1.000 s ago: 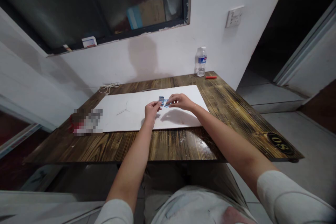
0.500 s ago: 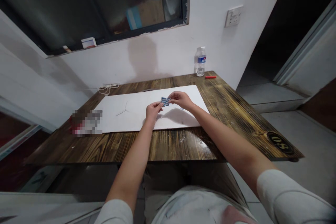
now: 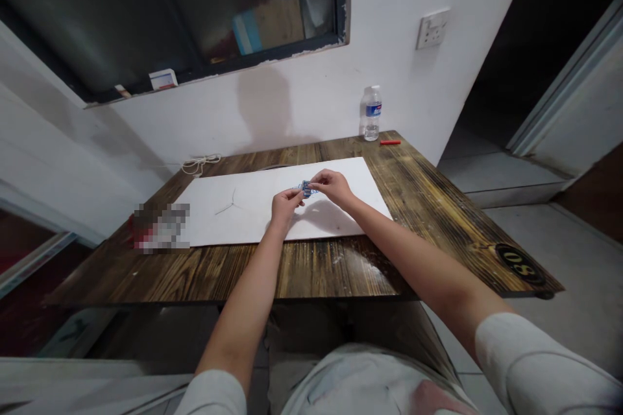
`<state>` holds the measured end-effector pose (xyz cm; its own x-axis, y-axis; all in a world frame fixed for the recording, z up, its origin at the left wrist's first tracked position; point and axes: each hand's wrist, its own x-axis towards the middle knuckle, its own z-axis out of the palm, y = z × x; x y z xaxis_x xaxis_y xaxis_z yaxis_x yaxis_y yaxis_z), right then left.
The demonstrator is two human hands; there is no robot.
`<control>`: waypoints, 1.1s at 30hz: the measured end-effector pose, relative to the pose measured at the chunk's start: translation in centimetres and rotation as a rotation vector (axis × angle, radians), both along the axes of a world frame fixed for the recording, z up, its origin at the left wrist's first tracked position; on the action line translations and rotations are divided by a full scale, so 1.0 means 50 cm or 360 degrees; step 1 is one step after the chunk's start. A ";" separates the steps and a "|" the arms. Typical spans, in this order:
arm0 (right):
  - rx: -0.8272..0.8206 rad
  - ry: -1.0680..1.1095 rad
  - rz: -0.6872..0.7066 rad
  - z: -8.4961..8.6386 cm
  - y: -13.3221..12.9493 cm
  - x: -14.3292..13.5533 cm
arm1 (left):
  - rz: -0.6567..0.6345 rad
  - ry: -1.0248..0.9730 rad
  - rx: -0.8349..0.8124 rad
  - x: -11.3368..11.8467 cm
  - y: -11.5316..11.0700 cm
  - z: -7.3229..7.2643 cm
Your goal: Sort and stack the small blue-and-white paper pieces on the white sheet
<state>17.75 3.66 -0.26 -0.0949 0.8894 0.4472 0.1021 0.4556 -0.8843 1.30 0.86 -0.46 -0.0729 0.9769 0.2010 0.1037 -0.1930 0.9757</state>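
Small blue-and-white pieces (image 3: 307, 189) are held up between my two hands, above the white board (image 3: 253, 207). My left hand (image 3: 286, 204) pinches them from the left side. From the right, my right hand (image 3: 333, 185) grips them between thumb and fingers. The fingertips of both hands nearly meet and cover part of the pieces, so their exact shape and number cannot be made out. A dark Y-shaped line (image 3: 232, 203) shows on the left part of the board.
On the wooden table (image 3: 233, 272), a water bottle (image 3: 372, 115) and a red pen-like object (image 3: 390, 142) are at the back right. A coiled white cable (image 3: 200, 162) lies at the back left, and a blurred red-and-grey item (image 3: 163, 227) at the front left.
The held pieces have turned and come closer together, showing a narrower, more compact shape. My right hand has moved slightly left; my left hand is nearly where it was.
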 end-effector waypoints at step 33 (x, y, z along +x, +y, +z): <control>-0.0353 0.0678 0.0203 -0.004 -0.016 -0.027 | -0.0222 0.0073 0.0037 0.001 -0.010 0.011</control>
